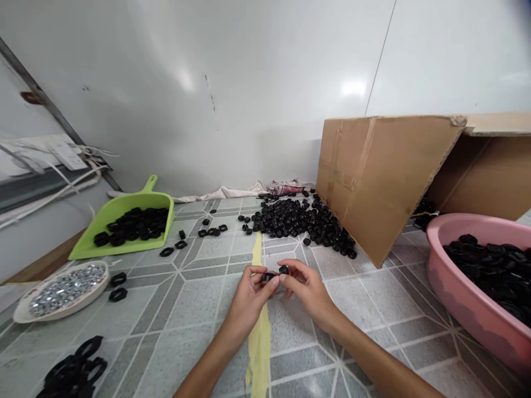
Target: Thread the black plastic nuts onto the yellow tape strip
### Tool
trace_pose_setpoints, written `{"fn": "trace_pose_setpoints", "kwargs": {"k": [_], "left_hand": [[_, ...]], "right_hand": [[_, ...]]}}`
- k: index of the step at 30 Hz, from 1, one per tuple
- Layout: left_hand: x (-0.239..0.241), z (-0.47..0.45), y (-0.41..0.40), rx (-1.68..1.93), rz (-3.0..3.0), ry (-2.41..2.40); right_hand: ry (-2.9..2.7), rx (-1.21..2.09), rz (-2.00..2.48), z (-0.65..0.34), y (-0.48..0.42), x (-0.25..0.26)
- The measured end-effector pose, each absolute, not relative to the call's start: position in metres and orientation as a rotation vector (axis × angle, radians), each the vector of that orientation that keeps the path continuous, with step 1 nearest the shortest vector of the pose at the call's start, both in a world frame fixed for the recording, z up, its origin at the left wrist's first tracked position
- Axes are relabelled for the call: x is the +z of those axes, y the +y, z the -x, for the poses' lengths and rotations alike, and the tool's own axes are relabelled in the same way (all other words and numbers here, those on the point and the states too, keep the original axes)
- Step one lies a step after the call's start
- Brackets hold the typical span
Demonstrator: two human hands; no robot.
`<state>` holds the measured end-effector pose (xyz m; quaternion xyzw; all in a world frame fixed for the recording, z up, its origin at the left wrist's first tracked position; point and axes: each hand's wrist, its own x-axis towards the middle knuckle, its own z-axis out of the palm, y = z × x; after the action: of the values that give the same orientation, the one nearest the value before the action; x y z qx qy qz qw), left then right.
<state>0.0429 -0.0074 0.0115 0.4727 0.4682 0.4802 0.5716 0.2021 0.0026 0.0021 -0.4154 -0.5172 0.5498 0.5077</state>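
Close together over the tiled surface, my two hands each pinch a small black part. My left hand [253, 290] is closed on a black piece [269, 277], partly hidden by the fingers. Between thumb and forefinger, my right hand [305, 284] grips another small black piece [284, 270], just above and right of the first. Their exact kind is too small to make out. Beyond the hands lies a heap of small black pieces [286, 216], spread against a cardboard box.
A green dustpan [164, 243] with black rings stands left, near a white dish [20, 315] of shiny metal bits. Black rings [74, 367] lie front left. At right are the cardboard box [369, 177] and a pink basin [464, 298] of black parts. Yellow tape [259, 342] crosses the surface.
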Motion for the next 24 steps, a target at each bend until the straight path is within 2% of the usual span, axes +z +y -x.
{"fn": "trace_pose_setpoints", "kwargs": {"k": [11, 24], "left_hand": [[0.017, -0.039, -0.006, 1.002, -1.114, 1.053], [0.012, -0.045, -0.007, 1.094, -1.129, 1.142]], "right_hand": [[-1.408, 1.272, 1.001, -0.202, -0.003, 0.005], [-1.610, 1.125, 0.979, -0.202, -0.009, 0.002]]}}
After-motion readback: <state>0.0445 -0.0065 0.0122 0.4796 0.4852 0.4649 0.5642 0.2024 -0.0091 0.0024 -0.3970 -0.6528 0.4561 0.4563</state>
